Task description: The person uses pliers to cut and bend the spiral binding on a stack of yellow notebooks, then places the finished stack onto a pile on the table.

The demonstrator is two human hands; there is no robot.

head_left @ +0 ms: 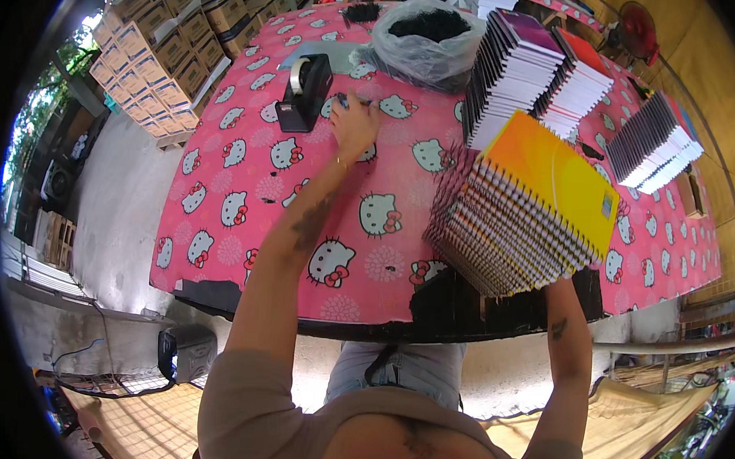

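Note:
My left hand (355,126) reaches across the table beside a black tape dispenser (305,95) that carries a roll of tape. Its fingers curl down around something small and dark, with a bit of blue, that I cannot make out. At the right stands a tall stack of spiral-bound notebooks (507,219), the top one with a yellow and orange cover (550,176). My right forearm (569,337) runs up to the near side of this stack, where the notebooks hide the hand and its fingers.
A pink patterned cloth (382,267) covers the table, with black showing at its torn front edge. Further back sit a clear plastic bag of black coils (429,35) and stacks of purple (528,31) and red (584,54) notebooks. Another notebook stack (654,143) stands far right.

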